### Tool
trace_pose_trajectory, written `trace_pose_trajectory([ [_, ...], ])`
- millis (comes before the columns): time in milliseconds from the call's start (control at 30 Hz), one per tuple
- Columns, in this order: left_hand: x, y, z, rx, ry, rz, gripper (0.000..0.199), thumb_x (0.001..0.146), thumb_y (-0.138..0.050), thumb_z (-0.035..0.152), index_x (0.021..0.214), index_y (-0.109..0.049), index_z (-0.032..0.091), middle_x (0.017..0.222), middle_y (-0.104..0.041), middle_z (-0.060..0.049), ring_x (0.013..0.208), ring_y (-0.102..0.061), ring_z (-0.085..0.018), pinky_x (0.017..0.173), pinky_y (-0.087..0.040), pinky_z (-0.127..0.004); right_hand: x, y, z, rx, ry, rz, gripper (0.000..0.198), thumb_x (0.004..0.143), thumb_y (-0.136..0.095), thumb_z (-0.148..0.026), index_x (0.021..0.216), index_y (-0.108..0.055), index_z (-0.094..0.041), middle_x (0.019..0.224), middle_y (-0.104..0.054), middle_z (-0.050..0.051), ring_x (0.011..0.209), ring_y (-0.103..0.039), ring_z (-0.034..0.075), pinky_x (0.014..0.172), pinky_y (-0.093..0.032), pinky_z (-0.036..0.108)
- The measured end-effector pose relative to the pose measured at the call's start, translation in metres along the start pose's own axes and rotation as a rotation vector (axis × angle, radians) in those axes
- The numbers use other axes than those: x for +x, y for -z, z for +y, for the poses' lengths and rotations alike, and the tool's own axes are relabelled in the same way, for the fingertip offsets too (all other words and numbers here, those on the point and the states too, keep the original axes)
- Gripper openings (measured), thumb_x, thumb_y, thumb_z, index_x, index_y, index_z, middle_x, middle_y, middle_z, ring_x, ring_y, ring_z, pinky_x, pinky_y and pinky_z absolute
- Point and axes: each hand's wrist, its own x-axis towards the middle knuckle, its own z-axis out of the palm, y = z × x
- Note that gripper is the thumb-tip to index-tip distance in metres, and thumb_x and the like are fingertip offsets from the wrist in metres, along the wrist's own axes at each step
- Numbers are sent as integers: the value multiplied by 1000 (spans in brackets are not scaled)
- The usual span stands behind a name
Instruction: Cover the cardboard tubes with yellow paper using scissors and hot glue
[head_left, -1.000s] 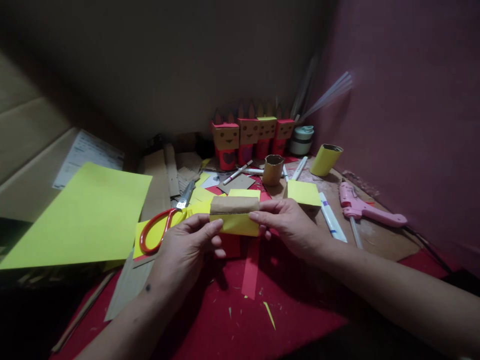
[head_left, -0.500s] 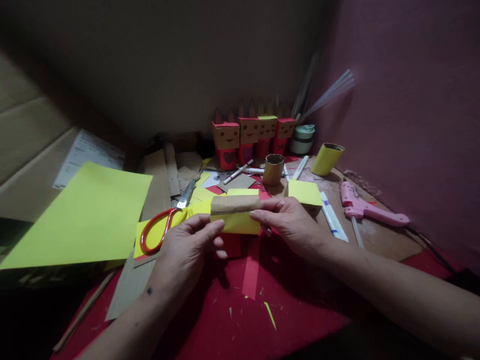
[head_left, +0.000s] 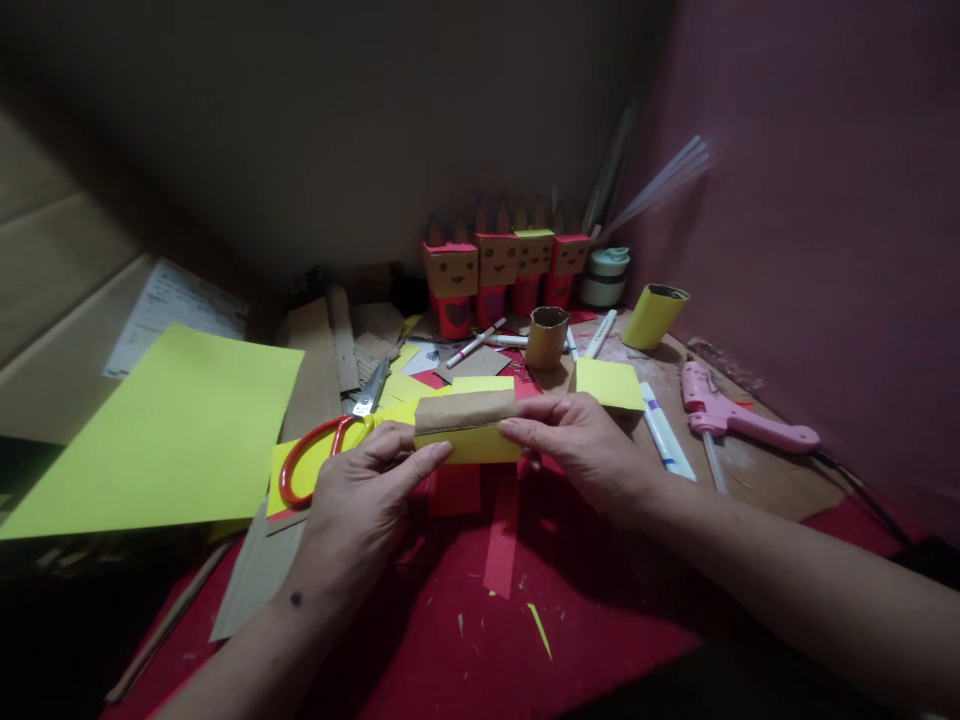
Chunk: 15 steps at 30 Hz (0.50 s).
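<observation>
Between my two hands is a folded piece of cardboard (head_left: 465, 408) with a brown upper face and a yellow paper-covered front. My left hand (head_left: 382, 475) grips its left end, thumb on the yellow front and fingers behind. At the right end, my right hand (head_left: 574, 440) pinches it between thumb and forefinger. Red-handled scissors (head_left: 319, 465) lie just beyond my left hand, partly on yellow paper. A yellow-topped cardboard piece (head_left: 609, 385) sits behind my right hand. Below the held piece, a red paper strip (head_left: 501, 550) lies on the red tabletop (head_left: 600, 620).
Several red figures with cardboard heads (head_left: 454, 280) stand at the back. A brown cardboard tube (head_left: 547, 338) and a yellow tube (head_left: 654, 317) stand nearer. On the right lies a pink glue gun (head_left: 724, 415) with a cord. A large yellow sheet (head_left: 172, 440) spreads at left; markers (head_left: 600, 337) lie around.
The folded cardboard has shifted slightly left and tilted a little, its left end lower. My left thumb and fingers have moved slightly with it; both hands keep their grip.
</observation>
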Motion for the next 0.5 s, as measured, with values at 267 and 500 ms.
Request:
trace_pose_trajectory([
  [267,-5,-1,3,90,-152,-18,16,69,-77,35,77,-77,21,64,-60,1,52,-48,-11,43,-37,-20,-1,-6,3,231,42,-152,39,73,-78,-17,111,-72,-24,99,-75,3,100,-67,17,92,-50,32],
  [500,-6,-4,-2,68,-143,-125,26,70,-78,34,94,-76,26,79,-71,1,65,-60,-14,53,-45,-21,1,-9,5,203,73,-85,32,71,-79,-17,102,-76,-25,94,-76,1,98,-68,18,94,-50,33],
])
